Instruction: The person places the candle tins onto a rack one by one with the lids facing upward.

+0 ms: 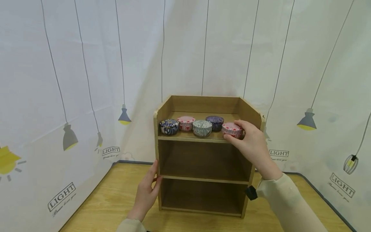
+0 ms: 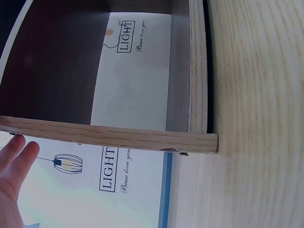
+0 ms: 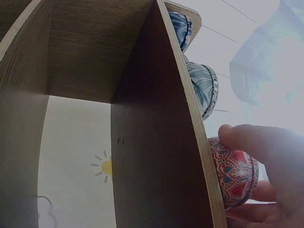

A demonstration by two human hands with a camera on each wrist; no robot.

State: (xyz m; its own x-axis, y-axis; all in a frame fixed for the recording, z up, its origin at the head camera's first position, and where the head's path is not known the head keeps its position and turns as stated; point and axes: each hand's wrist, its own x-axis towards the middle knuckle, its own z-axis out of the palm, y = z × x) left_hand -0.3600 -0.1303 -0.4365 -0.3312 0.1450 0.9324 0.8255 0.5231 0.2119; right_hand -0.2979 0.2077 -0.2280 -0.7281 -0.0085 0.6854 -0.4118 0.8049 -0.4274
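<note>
My right hand (image 1: 253, 141) grips a round red-and-pink patterned tin (image 1: 233, 130) at the right front of the shelf unit's top board, thumb in front and fingers behind. The same tin (image 3: 235, 173) shows in the right wrist view, right at the board's edge. Left of it stand a dark purple tin (image 1: 214, 123), a grey-green leaf-patterned tin (image 1: 202, 128), a pink-lidded tin (image 1: 186, 123) and a dark blue floral tin (image 1: 169, 127). With its fingertips, my left hand (image 1: 147, 191) touches the left side of the wooden shelf unit (image 1: 203, 180).
Two lower compartments of the unit face me, without a solid back in the wrist views. The unit stands on a wood-grain table (image 1: 116, 190). Behind and beside it hang white sheets (image 1: 185, 48) printed with lamps. A black piece (image 1: 251, 192) sits at my right sleeve.
</note>
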